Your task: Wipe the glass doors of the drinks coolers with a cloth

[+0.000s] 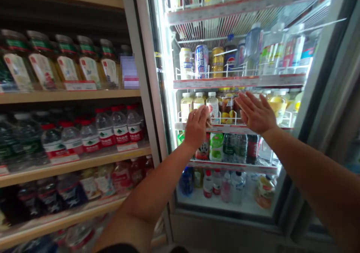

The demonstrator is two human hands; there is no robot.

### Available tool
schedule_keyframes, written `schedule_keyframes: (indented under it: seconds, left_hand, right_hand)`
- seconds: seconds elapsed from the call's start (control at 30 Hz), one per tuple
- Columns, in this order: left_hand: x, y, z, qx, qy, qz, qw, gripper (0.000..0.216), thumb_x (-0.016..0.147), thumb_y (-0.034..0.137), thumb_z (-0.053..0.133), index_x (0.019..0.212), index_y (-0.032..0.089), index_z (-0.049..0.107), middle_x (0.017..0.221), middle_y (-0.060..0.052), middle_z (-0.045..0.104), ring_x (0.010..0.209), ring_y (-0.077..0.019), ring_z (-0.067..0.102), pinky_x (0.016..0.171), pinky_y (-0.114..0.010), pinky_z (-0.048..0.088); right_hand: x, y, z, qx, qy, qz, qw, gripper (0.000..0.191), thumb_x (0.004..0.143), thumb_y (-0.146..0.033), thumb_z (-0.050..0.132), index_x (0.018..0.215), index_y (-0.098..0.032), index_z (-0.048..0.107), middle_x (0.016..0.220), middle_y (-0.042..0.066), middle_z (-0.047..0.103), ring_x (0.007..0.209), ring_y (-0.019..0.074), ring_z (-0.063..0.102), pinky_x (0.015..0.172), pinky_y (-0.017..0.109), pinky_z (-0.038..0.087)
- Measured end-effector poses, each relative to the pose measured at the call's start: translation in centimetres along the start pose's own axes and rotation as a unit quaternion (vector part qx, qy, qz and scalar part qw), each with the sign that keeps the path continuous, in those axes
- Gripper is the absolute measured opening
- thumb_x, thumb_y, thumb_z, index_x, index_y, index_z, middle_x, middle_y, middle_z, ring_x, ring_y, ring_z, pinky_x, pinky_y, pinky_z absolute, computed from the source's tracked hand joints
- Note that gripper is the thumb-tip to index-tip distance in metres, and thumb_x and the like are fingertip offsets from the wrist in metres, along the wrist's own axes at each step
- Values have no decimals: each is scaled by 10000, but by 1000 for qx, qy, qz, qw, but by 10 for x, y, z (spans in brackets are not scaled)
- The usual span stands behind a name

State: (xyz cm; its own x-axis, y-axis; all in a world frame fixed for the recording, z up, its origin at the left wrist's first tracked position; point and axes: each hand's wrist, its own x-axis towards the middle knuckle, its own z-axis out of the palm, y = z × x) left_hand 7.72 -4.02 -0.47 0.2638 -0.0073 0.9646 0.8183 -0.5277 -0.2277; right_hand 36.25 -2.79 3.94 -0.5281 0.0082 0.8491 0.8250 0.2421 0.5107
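My left hand (197,127) is raised before the middle of a lit drinks fridge (239,82), its fingers curled together. A small brownish patch shows at its fingertips, too blurred to name. My right hand (257,113) is held up to the right of it, flat, fingers stretched out and nothing in it. Behind my hands stand white-capped bottles (213,105) and dark bottles with yellow fruit labels (226,105). Below the left hand is a green-and-white bottle (216,146). Pale streaks like reflections cross the fridge front; whether either hand touches glass, I cannot tell.
On the left, a wooden shelf unit (70,96) carries rows of tea bottles (67,60) and red-capped water bottles (105,127). Cans (201,62) stand on a higher fridge shelf. A metal frame (153,107) separates the shelves from the fridge.
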Motion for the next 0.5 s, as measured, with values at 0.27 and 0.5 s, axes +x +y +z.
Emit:
schedule_keyframes:
  seconds: [0.27, 0.5]
  left_hand:
    - [36, -19, 2, 5, -14, 75, 997, 586, 1018, 78, 332, 1576, 253, 361, 1612, -70, 432, 1588, -240, 175, 1256, -485, 384]
    - [33, -6, 14, 8, -68, 68, 995, 657, 1009, 129, 334, 1646, 197, 187, 1635, -104, 391, 1578, -234, 212, 1296, -475, 297]
  right_hand:
    - [-2, -1, 3, 29, -8, 16, 999, 706, 1023, -251, 482, 1644, -348, 160, 1648, 2, 366, 1516, 250, 387, 1276, 497, 214]
    - [-1, -3, 2, 46, -23, 35, 998, 700, 1028, -247, 454, 1641, -371, 142, 1651, -9, 360, 1521, 259, 376, 1282, 516, 209]
